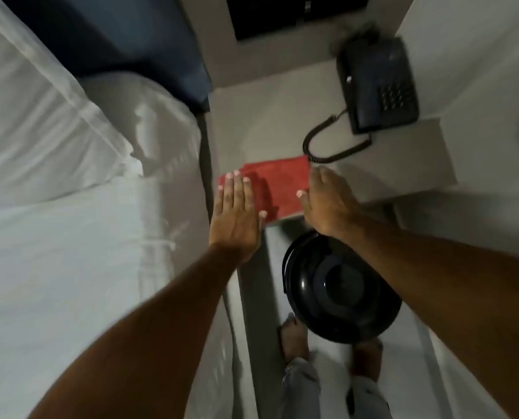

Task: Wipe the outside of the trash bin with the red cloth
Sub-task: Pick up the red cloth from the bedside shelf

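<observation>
Head cam looking straight down, narrow gap btwn bed and nightstand. Bed (71, 237) fills the left side, white sheet, white pillow (34, 110) top left, dark blue headboard (125, 34) behind it. Nightstand (388, 176) is pale grey/beige, matte top, sits center-right against the wall; dark recess in the wall panel above it. Black corded phone (376, 86) at the far right of the top, coiled cord (327, 143) looping toward the near edge. Red cloth (282, 189) folded flat on the near-left corner of the nightstand top, cord end just beside its far right corner. Left hand (237, 213) flat, fingers straight and together, palm down on the cloth's left part, not gripping. Right hand (327, 201) at the cloth's right edge, fingers loosely extended, nothing held; contact w/ cloth can't tell, motion blur. Trash bin (339, 285) black, glossy, round, on the light floor (433, 358) directly below the nightstand's near edge, under the right forearm. Bare feet (294, 340) and light trouser legs just beside the bin's near side.
</observation>
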Demonstrator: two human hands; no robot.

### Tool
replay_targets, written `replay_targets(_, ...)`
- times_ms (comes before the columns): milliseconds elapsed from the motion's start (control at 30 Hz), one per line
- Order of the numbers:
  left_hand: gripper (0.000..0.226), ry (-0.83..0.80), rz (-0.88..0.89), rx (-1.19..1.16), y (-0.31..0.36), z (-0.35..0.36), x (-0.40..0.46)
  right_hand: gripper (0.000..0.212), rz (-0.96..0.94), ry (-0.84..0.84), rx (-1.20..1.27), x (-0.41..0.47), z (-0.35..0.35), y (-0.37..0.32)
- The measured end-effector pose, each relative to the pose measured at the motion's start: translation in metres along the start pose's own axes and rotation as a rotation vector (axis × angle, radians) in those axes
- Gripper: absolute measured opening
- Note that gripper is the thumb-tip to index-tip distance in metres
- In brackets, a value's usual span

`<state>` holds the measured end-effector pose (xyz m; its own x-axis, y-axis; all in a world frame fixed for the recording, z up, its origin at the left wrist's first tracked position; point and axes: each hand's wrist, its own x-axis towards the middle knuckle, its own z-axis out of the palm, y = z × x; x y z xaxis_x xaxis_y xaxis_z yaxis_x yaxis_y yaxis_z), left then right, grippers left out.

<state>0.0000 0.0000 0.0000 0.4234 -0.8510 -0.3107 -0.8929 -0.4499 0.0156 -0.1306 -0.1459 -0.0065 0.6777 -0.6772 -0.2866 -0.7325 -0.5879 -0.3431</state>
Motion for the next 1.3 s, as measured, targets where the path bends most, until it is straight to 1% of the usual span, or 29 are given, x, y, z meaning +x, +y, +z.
replay_targets(100, 0.07, -0.04, 0.049, -0.007, -0.007, 0.032, 0.015, 0.07, 0.221, 0.045, 0.167, 0.016, 0.035, 0.006)
replay_targets(133, 0.07, -0.077, 0.072, -0.01, -0.009, 0.042, 0.02, 0.073, 0.299, 0.053, 0.23, 0.02, 0.042, 0.004)
replay_targets(200, 0.07, -0.142, 0.12, -0.037, -0.008, 0.06, 0.023, 0.073, 0.389, 0.103, 0.349, 0.032, 0.055, 0.003)
replay_targets(267, 0.069, -0.169, 0.131, -0.046, -0.006, 0.071, 0.025, 0.069, 0.476, 0.135, 0.513, 0.043, 0.058, 0.0)
replay_targets(333, 0.068, -0.149, 0.118, -0.076, -0.005, 0.074, 0.026, 0.064, 0.6, 0.088, 0.743, 0.053, 0.056, -0.004)
replay_targets(400, 0.068, -0.141, 0.128, -0.092, -0.005, 0.074, 0.024, 0.051, 0.667, -0.036, 0.948, 0.059, 0.051, -0.01)
replay_targets(467, 0.068, -0.154, 0.155, -0.089, -0.008, 0.072, 0.022, 0.045, 0.689, -0.148, 1.125, 0.054, 0.042, -0.013)
replay_targets(533, 0.068, -0.126, 0.175, -0.067, -0.011, 0.07, 0.018, 0.047, 0.676, -0.2, 1.308, 0.041, 0.031, -0.018)
replay_targets(600, 0.067, -0.055, 0.182, -0.1, -0.009, 0.067, 0.008, 0.051, 0.618, -0.225, 1.473, 0.019, 0.023, -0.019)
replay_targets(667, 0.066, 0.043, 0.188, -0.163, -0.001, 0.067, -0.007, 0.051, 0.592, -0.211, 1.596, -0.008, 0.019, -0.016)
replay_targets(767, 0.068, 0.135, 0.2, -0.214, 0.018, 0.073, -0.038, 0.052, 0.582, -0.122, 1.804, -0.059, 0.014, 0.0)
replay_targets(867, 0.066, 0.152, 0.217, -0.213, 0.044, 0.088, -0.077, 0.058, 0.517, -0.049, 1.944, -0.125, 0.013, 0.027)
replay_targets(1000, 0.065, 0.146, 0.262, -0.159, 0.089, 0.127, -0.132, 0.055, 0.458, 0.096, 2.151, -0.228, 0.018, 0.08)
replay_targets(1067, 0.066, 0.136, 0.294, -0.141, 0.114, 0.147, -0.156, 0.051, 0.408, 0.209, 2.175, -0.283, 0.027, 0.111)
replay_targets(1133, 0.066, 0.143, 0.349, -0.122, 0.143, 0.17, -0.173, 0.048, 0.361, 0.275, 2.158, -0.335, 0.037, 0.149)
replay_targets(1167, 0.067, 0.138, 0.372, -0.117, 0.155, 0.179, -0.175, 0.045, 0.361, 0.28, 2.137, -0.356, 0.043, 0.167)
replay_targets(1233, 0.067, 0.134, 0.413, -0.115, 0.176, 0.196, -0.17, 0.043, 0.454, 0.309, 2.119, -0.387, 0.062, 0.207)
replay_targets(1300, 0.067, 0.201, 0.427, -0.107, 0.193, 0.211, -0.153, 0.046, 0.564, 0.351, 2.174, -0.401, 0.086, 0.239)
